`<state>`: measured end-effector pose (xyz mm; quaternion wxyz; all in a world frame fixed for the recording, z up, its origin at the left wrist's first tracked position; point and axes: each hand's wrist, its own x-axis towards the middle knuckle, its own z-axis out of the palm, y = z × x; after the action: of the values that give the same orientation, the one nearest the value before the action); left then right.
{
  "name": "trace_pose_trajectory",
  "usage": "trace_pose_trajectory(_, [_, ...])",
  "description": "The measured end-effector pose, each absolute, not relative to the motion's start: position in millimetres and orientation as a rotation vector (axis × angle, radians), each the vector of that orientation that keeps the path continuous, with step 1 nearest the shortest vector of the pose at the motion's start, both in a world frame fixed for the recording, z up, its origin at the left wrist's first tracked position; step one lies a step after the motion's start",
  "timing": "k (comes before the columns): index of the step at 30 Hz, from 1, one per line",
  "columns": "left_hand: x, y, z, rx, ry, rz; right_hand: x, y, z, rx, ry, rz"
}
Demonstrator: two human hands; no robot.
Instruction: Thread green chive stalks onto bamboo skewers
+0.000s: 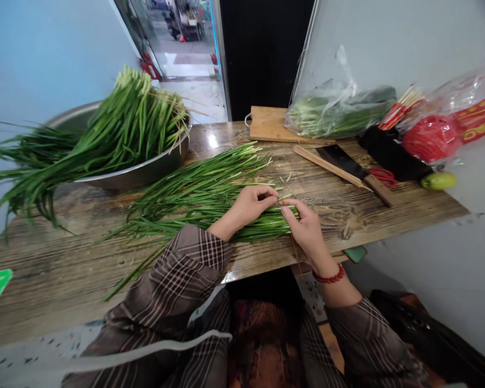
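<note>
Green leaves point(189, 188) lie flat on wood bench point(372, 221), pale ends pointing right, maybe to keep them neat. Left hand point(253, 207) and right hand point(307, 226) pinch thin bit point(279, 200), too small to name, tips almost meeting over pale ends. Big bowl point(153, 171) and knife point(341, 160) sit apart, likely out of way. Front edge runs close under right wrist; bare wood right gives room.

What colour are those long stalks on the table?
The stalks are green, paler at one end; best seen in the head view.
</note>
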<state>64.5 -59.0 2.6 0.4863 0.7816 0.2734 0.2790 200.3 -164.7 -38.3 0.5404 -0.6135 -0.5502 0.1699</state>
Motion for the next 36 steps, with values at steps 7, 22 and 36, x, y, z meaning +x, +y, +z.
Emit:
trace_pose_trajectory(7, [64.9, -57.9, 2.1, 1.864, 0.677, 0.711, 198.9, -165.1, -36.8, -1.422, -1.315, 0.406])
trace_pose_trajectory(22, [62.9, -58.1, 5.5, 1.847, 0.674, 0.725, 198.9, -165.3, -36.3, -1.406, -1.323, 0.451])
trace_pose_trajectory(36, [60.0, -57.6, 8.1, 1.970, 0.687, 0.666, 199.1, -165.2, -39.4, -1.433, -1.346, 0.446])
